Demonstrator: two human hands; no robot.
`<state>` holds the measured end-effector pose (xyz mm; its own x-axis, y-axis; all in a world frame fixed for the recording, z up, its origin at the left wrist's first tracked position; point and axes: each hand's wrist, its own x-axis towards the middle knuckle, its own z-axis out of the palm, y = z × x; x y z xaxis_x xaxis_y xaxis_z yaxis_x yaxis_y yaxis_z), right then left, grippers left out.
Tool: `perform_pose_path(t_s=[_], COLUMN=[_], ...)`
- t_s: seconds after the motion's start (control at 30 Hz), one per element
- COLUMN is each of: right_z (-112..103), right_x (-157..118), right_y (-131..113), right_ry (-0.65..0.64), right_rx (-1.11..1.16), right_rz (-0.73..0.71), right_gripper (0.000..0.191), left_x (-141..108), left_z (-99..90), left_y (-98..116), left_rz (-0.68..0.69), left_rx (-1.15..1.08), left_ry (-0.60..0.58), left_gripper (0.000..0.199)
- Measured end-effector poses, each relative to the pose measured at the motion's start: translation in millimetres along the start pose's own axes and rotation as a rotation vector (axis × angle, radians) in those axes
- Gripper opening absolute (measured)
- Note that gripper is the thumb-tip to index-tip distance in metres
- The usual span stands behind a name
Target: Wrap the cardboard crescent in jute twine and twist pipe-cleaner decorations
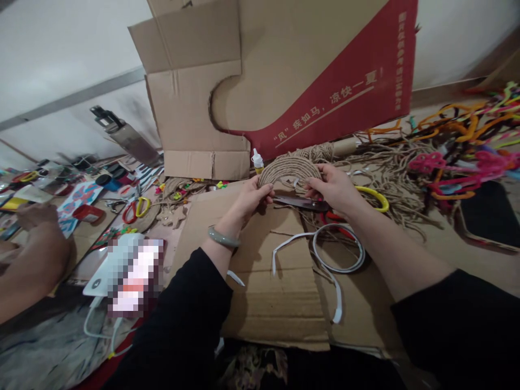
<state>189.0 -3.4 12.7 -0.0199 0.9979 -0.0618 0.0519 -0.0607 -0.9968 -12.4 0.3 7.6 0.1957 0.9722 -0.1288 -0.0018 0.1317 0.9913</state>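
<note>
Both my hands hold a curved arch of brown twine rows [290, 167] above the cardboard sheet. My left hand [257, 196], with a grey-green bangle [223, 237] on the wrist, pinches the arch's left end. At the other end, the fingers of my right hand [331, 187] are closed on the twine. Just below the arch lie dark-bladed scissors [303, 203], partly hidden by my right hand. A small white-capped glue bottle [257, 158] stands behind my left hand. White strip [339, 265] lies in a loop near my right forearm.
Cut cardboard panels [195, 103] stand upright at the back. Loose twine [390, 184] and coloured pipe cleaners [471, 124] pile up at right, beside a dark phone [489, 214]. At left are a power bank [109, 265], a bottle [128, 135] and another person's arm [36, 260].
</note>
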Motion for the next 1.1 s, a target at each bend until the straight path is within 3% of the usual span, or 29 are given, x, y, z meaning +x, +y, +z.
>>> perform_pose_path(t_s=[0.13, 0.27, 0.33, 0.43, 0.5, 0.83, 1.1], right_z=[-1, -1, -1, -3, -4, 0, 0], right_x=[-2, -2, -2, -1, -1, 1, 3], right_y=[-3, -4, -3, -3, -3, 5, 7], right_ry=[-0.023, -0.033, -0.042, -0.031, 0.000, 0.038, 0.014], right_rx=[0.020, 0.033, 0.016, 0.007, 0.037, -0.048, -0.051], right_rz=[-0.015, -0.033, -0.054, -0.025, 0.004, -0.021, -0.041], right_gripper=[0.028, 0.017, 0.021, 0.029, 0.024, 0.011, 0.014], left_x=[2, 0, -1, -2, -1, -1, -5], left_z=[-1.4, -0.7, 0.0, -0.6, -1.9, 5.0, 7.5], left_y=[0, 5, 7, 9, 8, 0, 4], left_rz=[-0.015, -0.030, -0.046, -0.055, -0.049, 0.003, -0.008], left_rx=[-0.084, -0.135, -0.144, -0.171, -0.180, -0.063, -0.083], left_ry=[0.054, 0.090, 0.103, 0.132, 0.142, 0.032, 0.036], left_gripper=[0.025, 0.022, 0.023, 0.024, 0.024, 0.021, 0.021])
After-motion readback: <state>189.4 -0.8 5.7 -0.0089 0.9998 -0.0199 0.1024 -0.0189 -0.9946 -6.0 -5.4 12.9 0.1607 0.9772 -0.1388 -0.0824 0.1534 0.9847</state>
